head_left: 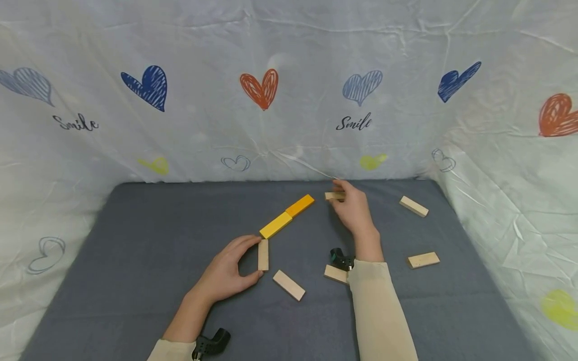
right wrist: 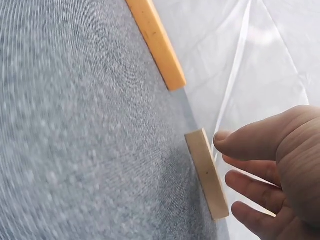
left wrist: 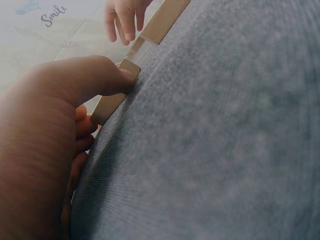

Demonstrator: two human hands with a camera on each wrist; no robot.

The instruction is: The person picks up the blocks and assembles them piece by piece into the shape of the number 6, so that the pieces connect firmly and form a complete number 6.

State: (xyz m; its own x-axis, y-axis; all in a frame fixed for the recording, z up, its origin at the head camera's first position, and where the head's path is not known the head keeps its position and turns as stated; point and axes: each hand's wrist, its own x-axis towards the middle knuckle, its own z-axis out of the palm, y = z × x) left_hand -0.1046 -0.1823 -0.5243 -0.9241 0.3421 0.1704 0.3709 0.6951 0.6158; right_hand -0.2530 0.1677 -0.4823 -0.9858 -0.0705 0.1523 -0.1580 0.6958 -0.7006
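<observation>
My left hand (head_left: pixel 228 273) pinches a plain wooden block (head_left: pixel 263 254) lengthwise, thumb at its near end and fingers at its far end. The block lies on the grey cloth, its far end beside the near end of a yellow block (head_left: pixel 275 225). An orange block (head_left: pixel 300 205) continues the line from the yellow one, angled away to the right. At the back, my right hand (head_left: pixel 354 208) hovers over another plain block (head_left: pixel 331 196). In the right wrist view that plain block (right wrist: pixel 206 175) rests on the cloth, with the thumb and loosely bent fingers just off it.
Plain blocks lie about: one (head_left: pixel 289 286) right of the left hand, another (head_left: pixel 336 274) partly hidden by the right sleeve, and two at the right, the farther (head_left: pixel 413 206) and the nearer (head_left: pixel 423 259). A white curtain (head_left: pixel 307 145) with printed hearts hangs behind the table.
</observation>
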